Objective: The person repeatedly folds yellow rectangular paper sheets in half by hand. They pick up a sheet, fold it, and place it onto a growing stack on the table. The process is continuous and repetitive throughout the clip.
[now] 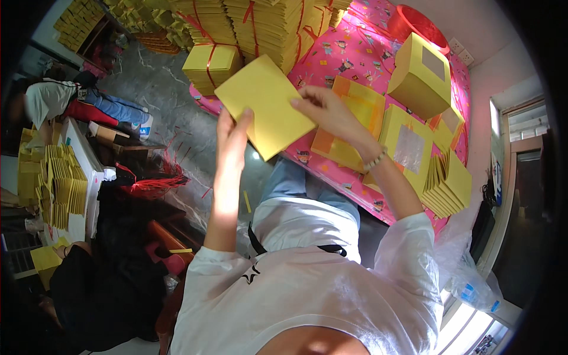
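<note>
A flat, rectangular piece of yellow paper (266, 106) is held up in front of me, tilted, between both hands. My left hand (232, 139) grips its lower left edge, thumb on top and the other fingers behind. At its right corner, my right hand (326, 109) has thumb and fingers closed on the edge. I cannot make out whether it is one sheet or several. Just beyond it sits a bundle of yellow paper (212, 64) tied with red string. Right of my right hand lie yellow paper stacks with an orange pattern (349, 133).
A pink patterned cloth (331, 50) covers the table, bearing tall tied yellow stacks (260, 29), a yellow block (420, 77), fanned yellow paper (447, 183) and a red basin (417, 26). On the left, people work at a white table (92, 183). Red strings (157, 177) hang nearby.
</note>
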The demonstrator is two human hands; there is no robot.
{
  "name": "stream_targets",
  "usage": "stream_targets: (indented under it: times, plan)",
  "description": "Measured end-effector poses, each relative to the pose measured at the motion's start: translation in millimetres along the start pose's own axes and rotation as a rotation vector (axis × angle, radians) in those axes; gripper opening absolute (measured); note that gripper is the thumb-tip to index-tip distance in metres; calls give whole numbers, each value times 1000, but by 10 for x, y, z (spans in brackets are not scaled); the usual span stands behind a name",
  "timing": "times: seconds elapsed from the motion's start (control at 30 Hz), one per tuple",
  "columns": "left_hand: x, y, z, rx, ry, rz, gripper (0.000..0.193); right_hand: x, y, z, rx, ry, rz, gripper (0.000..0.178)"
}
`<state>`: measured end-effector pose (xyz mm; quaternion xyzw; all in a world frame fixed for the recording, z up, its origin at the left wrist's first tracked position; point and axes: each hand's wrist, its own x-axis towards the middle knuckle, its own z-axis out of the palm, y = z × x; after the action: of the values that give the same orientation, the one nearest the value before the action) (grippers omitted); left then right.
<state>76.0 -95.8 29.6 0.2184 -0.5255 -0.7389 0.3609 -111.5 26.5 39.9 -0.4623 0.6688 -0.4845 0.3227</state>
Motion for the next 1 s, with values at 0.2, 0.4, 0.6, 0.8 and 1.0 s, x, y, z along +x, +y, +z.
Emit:
stream_targets:
  times: [0.2, 0.4, 0.6, 0.8, 1.0]
  plan:
    - [429, -333, -199, 134, 23, -117, 38, 420, 138, -79, -310, 152, 22, 42]
    - [448, -638, -270, 210, 38, -120, 34, 472, 343, -49, -275, 95, 109, 36]
    - [442, -707, -280, 194, 47, -163, 36, 444, 418, -52, -301, 105, 166, 41]
    - [451, -741, -245, 274, 48, -118, 39, 464, 512, -86, -303, 89, 194, 38]
    - [466, -772, -227, 638, 142, 27, 59, 406, 482, -10, -440, 178, 150, 36]
